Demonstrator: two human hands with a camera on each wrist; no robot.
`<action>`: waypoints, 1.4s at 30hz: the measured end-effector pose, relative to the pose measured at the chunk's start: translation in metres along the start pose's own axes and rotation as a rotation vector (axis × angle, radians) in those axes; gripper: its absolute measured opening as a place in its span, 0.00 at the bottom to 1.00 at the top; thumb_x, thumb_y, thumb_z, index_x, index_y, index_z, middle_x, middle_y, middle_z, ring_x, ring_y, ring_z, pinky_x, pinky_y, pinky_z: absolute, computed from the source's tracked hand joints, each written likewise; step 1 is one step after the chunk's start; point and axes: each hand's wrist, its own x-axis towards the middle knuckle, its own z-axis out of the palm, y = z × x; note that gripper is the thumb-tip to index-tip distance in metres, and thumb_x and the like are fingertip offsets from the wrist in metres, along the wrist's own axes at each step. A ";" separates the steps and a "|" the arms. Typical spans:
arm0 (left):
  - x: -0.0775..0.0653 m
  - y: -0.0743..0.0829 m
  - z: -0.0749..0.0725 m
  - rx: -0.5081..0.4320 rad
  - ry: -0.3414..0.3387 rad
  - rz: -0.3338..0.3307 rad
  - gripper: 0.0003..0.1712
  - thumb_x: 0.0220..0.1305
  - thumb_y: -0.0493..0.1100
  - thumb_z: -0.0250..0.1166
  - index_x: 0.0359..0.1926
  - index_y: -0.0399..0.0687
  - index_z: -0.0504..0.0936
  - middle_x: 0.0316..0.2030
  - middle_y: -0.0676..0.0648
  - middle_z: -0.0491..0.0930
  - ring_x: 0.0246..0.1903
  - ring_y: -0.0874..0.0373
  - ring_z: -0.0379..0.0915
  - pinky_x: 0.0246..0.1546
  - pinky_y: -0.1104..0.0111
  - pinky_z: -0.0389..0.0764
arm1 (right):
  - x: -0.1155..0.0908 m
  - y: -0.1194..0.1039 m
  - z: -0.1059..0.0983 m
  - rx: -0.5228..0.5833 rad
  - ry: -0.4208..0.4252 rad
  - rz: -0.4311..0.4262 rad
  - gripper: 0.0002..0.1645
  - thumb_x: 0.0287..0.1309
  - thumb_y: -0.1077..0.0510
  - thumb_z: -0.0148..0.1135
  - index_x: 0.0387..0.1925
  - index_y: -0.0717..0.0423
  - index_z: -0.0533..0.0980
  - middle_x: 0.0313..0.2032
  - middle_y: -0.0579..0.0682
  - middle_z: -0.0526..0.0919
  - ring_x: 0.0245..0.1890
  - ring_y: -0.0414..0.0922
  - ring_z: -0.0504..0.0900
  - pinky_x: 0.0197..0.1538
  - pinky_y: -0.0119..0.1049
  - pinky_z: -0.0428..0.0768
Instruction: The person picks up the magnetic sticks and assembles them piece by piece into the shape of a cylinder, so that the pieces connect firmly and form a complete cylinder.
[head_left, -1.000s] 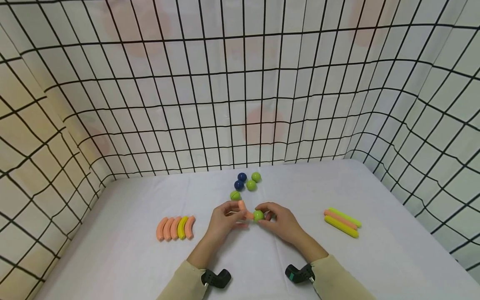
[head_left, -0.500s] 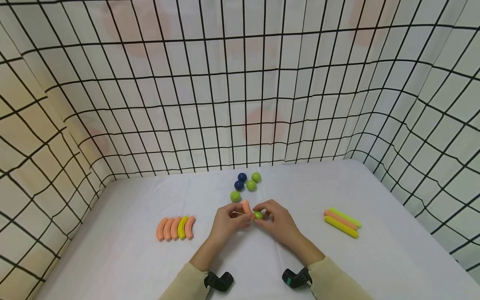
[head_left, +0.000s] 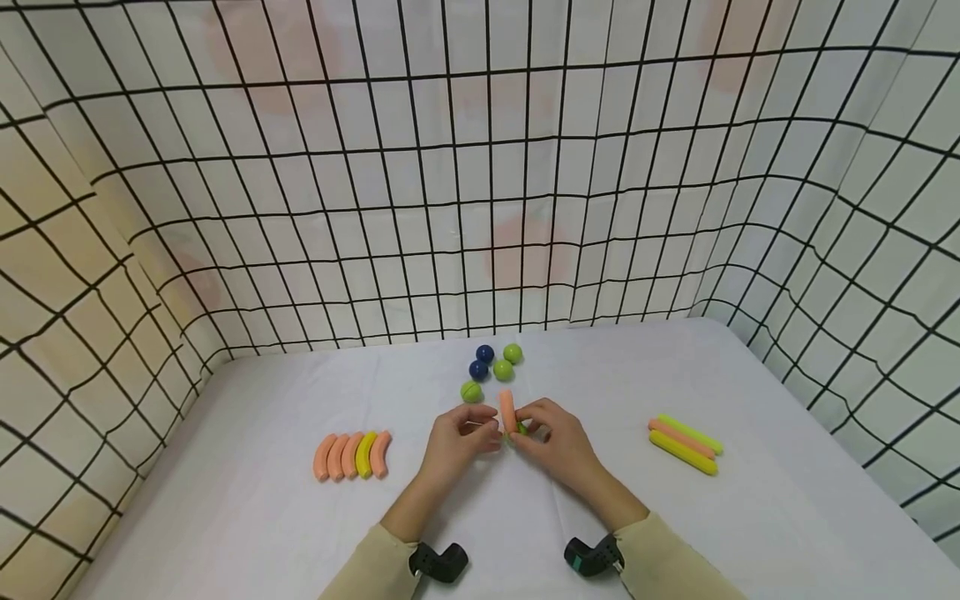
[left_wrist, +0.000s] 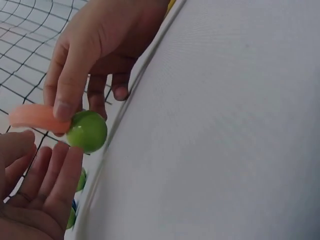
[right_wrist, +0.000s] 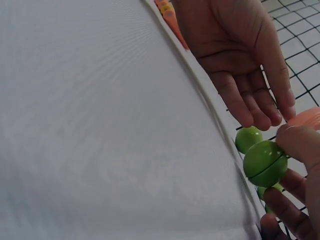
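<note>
Over the middle of the white table, my right hand (head_left: 557,435) pinches an orange curved stick (head_left: 507,410) near its lower end. A glossy green ball (left_wrist: 88,132) sits against that end; in the head view my right fingers mostly cover it. A dark seam line runs around the ball in the right wrist view. My left hand (head_left: 459,442) is just to the left, its fingers loosely extended and holding nothing. In the left wrist view its fingertips (left_wrist: 75,152) lie close below the ball.
Behind the hands lie dark blue balls (head_left: 478,370) and green balls (head_left: 502,370). A row of curved orange and yellow pieces (head_left: 348,456) is at left, and straight sticks (head_left: 682,452) at right. Black netting (head_left: 480,208) encloses the back and sides.
The orange stick has swung from leaning left to nearly upright and shifted right. My left hand has let go of it; my right fingers now pinch it with the ball.
</note>
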 end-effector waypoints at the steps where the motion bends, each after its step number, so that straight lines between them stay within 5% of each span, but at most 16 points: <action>1: 0.000 0.000 0.000 -0.004 0.013 -0.004 0.16 0.67 0.34 0.64 0.53 0.29 0.79 0.49 0.31 0.81 0.41 0.52 0.85 0.42 0.63 0.87 | 0.001 0.000 -0.001 0.036 -0.003 0.031 0.13 0.51 0.57 0.76 0.41 0.48 0.84 0.41 0.45 0.85 0.35 0.41 0.84 0.36 0.30 0.80; 5: 0.001 0.002 0.000 -0.064 0.033 -0.050 0.21 0.69 0.36 0.62 0.58 0.29 0.75 0.55 0.31 0.77 0.46 0.52 0.82 0.46 0.61 0.86 | 0.003 -0.003 -0.007 0.187 -0.020 0.194 0.13 0.55 0.56 0.73 0.44 0.47 0.84 0.45 0.47 0.86 0.40 0.40 0.83 0.41 0.30 0.80; 10: 0.000 0.002 -0.001 -0.211 -0.111 -0.133 0.26 0.72 0.39 0.59 0.65 0.30 0.68 0.55 0.36 0.76 0.50 0.48 0.83 0.50 0.56 0.85 | 0.007 -0.008 -0.012 0.347 -0.049 0.323 0.14 0.59 0.55 0.70 0.47 0.49 0.83 0.48 0.49 0.86 0.44 0.40 0.83 0.45 0.31 0.79; 15: -0.001 -0.002 -0.003 -0.315 -0.223 -0.166 0.24 0.73 0.38 0.58 0.66 0.33 0.67 0.49 0.44 0.81 0.48 0.49 0.85 0.48 0.56 0.85 | 0.008 -0.008 -0.013 0.514 -0.093 0.375 0.15 0.60 0.57 0.69 0.48 0.56 0.82 0.47 0.51 0.84 0.41 0.42 0.81 0.41 0.32 0.82; 23: -0.001 -0.004 -0.004 -0.365 -0.223 -0.208 0.24 0.71 0.35 0.60 0.65 0.34 0.69 0.48 0.46 0.81 0.46 0.53 0.85 0.49 0.56 0.85 | 0.007 -0.006 -0.013 0.571 -0.182 0.374 0.17 0.62 0.57 0.67 0.51 0.58 0.80 0.50 0.52 0.84 0.46 0.43 0.81 0.44 0.33 0.82; 32: 0.001 -0.006 -0.005 -0.265 -0.109 -0.163 0.26 0.64 0.33 0.66 0.62 0.35 0.74 0.51 0.43 0.76 0.46 0.57 0.83 0.50 0.62 0.84 | 0.006 -0.002 -0.013 0.560 -0.184 0.390 0.21 0.64 0.53 0.66 0.55 0.59 0.78 0.46 0.52 0.84 0.39 0.43 0.82 0.39 0.32 0.82; 42: 0.002 -0.004 -0.003 0.071 0.027 -0.107 0.23 0.58 0.37 0.73 0.55 0.46 0.80 0.54 0.45 0.81 0.50 0.57 0.80 0.46 0.69 0.84 | 0.008 0.004 -0.014 0.573 -0.093 0.450 0.22 0.66 0.57 0.64 0.57 0.64 0.75 0.44 0.55 0.84 0.38 0.40 0.85 0.36 0.30 0.83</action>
